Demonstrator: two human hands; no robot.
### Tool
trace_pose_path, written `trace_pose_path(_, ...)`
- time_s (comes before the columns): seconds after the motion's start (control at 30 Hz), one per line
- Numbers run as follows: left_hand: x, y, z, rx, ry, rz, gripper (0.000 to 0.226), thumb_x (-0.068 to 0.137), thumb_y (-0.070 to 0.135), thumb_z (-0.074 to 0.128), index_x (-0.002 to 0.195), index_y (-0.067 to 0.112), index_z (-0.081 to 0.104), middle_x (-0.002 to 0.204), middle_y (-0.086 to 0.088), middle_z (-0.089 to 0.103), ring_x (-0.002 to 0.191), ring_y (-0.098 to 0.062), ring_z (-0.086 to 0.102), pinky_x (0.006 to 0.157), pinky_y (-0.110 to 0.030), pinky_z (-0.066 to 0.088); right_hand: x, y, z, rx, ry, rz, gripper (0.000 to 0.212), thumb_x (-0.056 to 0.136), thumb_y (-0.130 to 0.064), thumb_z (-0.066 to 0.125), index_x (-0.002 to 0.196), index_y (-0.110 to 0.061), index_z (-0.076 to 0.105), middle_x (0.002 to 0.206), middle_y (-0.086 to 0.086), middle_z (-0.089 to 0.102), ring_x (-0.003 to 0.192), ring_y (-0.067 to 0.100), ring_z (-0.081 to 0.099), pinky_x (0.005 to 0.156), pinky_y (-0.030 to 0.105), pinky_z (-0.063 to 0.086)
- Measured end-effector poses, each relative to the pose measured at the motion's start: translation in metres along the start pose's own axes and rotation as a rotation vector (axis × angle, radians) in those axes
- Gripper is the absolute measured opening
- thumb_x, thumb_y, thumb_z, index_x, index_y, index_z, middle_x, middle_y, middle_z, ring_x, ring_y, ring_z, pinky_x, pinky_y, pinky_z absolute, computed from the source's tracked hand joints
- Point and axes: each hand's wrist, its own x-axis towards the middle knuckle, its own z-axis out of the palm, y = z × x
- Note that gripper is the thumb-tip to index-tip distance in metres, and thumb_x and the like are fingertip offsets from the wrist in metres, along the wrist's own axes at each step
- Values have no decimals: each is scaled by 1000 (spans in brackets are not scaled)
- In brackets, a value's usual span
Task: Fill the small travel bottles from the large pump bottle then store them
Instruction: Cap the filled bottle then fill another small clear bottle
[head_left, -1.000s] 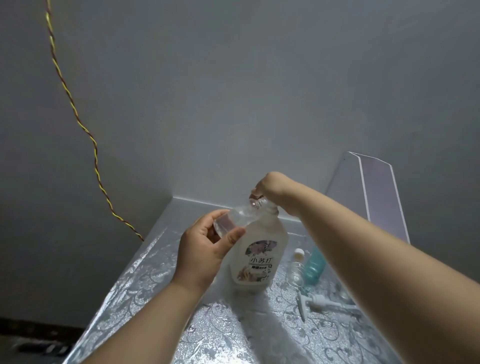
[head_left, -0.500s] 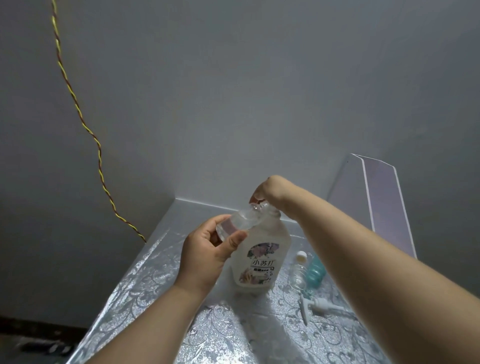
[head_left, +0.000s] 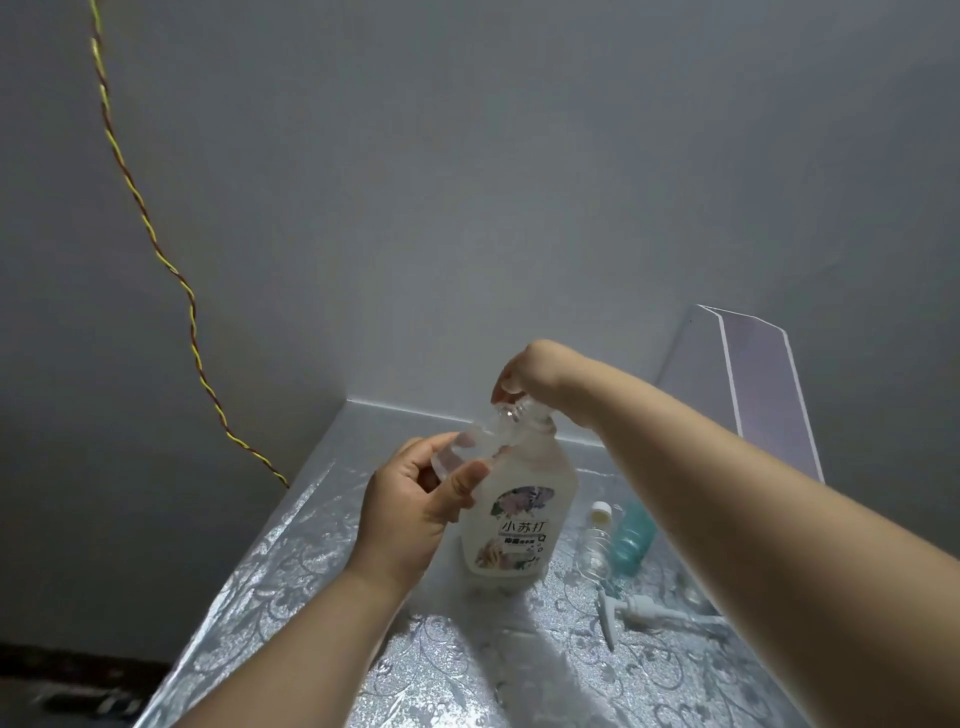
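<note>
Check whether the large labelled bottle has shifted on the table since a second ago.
No; the large labelled bottle keeps its gap from the white-capped small bottle.

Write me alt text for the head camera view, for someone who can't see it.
A left hand holds a small clear bottle tilted in front of a large labelled bottle while the right hand pinches the small bottle's top end. A loose pump head, a capped clear bottle and a teal bottle sit on the silver patterned table.

table cover (head_left: 291, 571) silver, swirling vine pattern | large bottle (head_left: 550, 478) milky white — floral label | small bottle (head_left: 631, 540) teal | cord (head_left: 192, 306) yellow-red twist
</note>
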Motion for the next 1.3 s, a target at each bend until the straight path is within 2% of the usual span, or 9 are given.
trace_pose_path(0.13,-3,-4,0,-16,-12,-24,62,44,72,79,90,30,74,70,0,59,50,-5,55,48,-15,42,4,6,7,-1,7,30,30,89,-8,56,116,0,66,125,17,62,120,32,57,102,38,47)
trace_pose_path(0.3,-6,-3,2,15,-2,-35,74,46,72,78,105,29,65,69,4,66,52,-9,59,47,-18,43,4,8,8,14,5,35,30,88,-6,56,115,0,67,124,18,63,120,33,57,102,39,47)
trace_pose_path(0.37,-7,1,3,1,-25,-41,61,52,61,82,103,31,65,72,6,69,54,-8,60,48,-17,45,2,7,4,4,15,24,28,89,-3,52,113,-1,68,122,17,64,117,32,58,101,37,48)
trace_pose_path(0.43,-7,4,4,-32,-52,-64,45,61,35,81,101,28,64,72,7,70,57,-5,61,49,-16,46,-1,4,-1,-14,20,16,28,92,-2,49,112,-1,69,119,15,66,111,28,61,93,30,47)
trace_pose_path(0.5,-7,8,5,-37,-69,-79,43,61,19,77,101,24,63,71,9,71,58,-2,62,50,-15,47,-2,1,-6,-29,20,5,30,94,-3,45,113,-1,67,119,13,66,102,23,62,86,24,44)
trace_pose_path(0.63,-7,11,5,-22,-76,-68,42,61,15,77,102,18,65,71,8,71,58,0,62,51,-14,47,2,3,-4,-48,38,-13,29,90,-7,52,114,-2,67,119,16,66,114,30,61,99,38,49)
trace_pose_path(0.83,-8,10,4,-8,-53,-60,33,71,7,76,100,17,65,65,8,69,55,-1,60,49,-14,45,7,9,6,-32,42,8,28,90,-5,51,112,-3,68,120,17,65,115,30,60,99,37,50)
trace_pose_path(1.1,-9,14,3,52,-44,-60,34,67,26,74,100,27,66,60,8,67,51,-1,57,49,-15,44,3,12,6,58,51,29,26,88,-4,53,109,0,69,119,19,65,89,19,54,93,36,49)
trace_pose_path(1.3,-9,17,6,24,-62,-42,33,69,22,71,100,26,64,64,15,68,56,3,59,52,-11,45,-6,-3,-10,53,-13,12,24,92,-5,49,103,-2,70,109,13,70,84,22,58,72,26,44)
